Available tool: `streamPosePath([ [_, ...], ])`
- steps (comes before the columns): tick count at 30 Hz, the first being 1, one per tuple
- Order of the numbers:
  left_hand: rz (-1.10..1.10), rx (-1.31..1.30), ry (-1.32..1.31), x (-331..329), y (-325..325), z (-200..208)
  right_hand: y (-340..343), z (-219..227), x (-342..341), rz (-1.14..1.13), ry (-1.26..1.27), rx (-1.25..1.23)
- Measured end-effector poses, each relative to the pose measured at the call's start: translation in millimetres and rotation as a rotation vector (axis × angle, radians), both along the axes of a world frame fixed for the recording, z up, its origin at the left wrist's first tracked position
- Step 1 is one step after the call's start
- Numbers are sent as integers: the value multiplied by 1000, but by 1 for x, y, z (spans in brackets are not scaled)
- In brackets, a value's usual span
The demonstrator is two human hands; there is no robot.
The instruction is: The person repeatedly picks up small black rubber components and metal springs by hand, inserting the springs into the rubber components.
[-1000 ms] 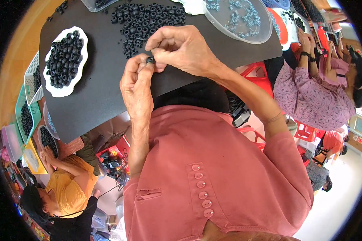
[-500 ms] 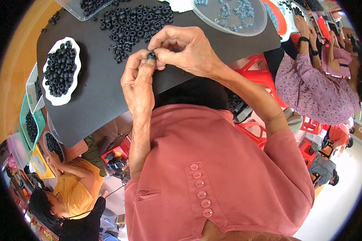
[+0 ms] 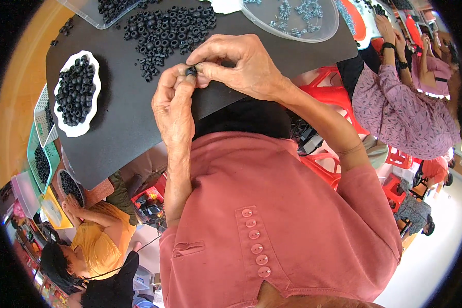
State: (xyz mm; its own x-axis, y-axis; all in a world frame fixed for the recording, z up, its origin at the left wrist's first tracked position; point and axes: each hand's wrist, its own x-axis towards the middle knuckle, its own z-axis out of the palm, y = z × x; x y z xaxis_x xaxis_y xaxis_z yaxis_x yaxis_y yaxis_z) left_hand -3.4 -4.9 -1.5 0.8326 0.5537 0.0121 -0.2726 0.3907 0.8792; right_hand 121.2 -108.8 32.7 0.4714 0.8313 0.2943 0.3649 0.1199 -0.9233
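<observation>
Over the dark tabletop, my left hand (image 3: 173, 105) is closed, with a small round black part (image 3: 191, 71) pinched between thumb and fingers. My right hand (image 3: 249, 66) meets it from the right, its thumb and index finger pressed together at the top of that part. Whether these fingertips hold a smaller piece is hidden. Beyond my hands lies a loose pile of similar black parts (image 3: 172, 28), ring-like with holes, with smaller black bits at its near edge. To the left, a white scalloped dish (image 3: 76, 131) is heaped with black parts.
A round clear tray (image 3: 323, 37) with small silvery-blue metal pieces stands at the back right, and a clear bin (image 3: 82, 11) at the back left. Baskets (image 3: 36, 136) line the left side beside a person in yellow (image 3: 105, 231). Red stools (image 3: 333, 97) and another seated person (image 3: 400, 113) are at right.
The view has shifted slightly. My hands keep nearly the same pose around the black part, with only a small shift of the fingers.
</observation>
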Motion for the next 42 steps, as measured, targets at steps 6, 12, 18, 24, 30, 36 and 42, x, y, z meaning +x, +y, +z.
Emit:
streamPosePath([
  [6,33,26,70,1,-1,1,3,-5,-2,-16,75,42],
  [12,72,66,91,3,-4,3,6,-13,-9,-77,75,60],
  [18,46,74,105,2,-2,7,8,-15,-6,-97,-7,63],
  [24,15,37,80,2,0,1,2,-5,-8,-58,100,2],
  [30,68,28,86,5,-6,8,6,-13,-12,-158,63,126],
  [36,65,23,88,8,-4,8,5,-17,-8,-120,-45,129],
  [42,-3,-179,-33,12,1,3,7,-19,-6,-169,-148,172],
])
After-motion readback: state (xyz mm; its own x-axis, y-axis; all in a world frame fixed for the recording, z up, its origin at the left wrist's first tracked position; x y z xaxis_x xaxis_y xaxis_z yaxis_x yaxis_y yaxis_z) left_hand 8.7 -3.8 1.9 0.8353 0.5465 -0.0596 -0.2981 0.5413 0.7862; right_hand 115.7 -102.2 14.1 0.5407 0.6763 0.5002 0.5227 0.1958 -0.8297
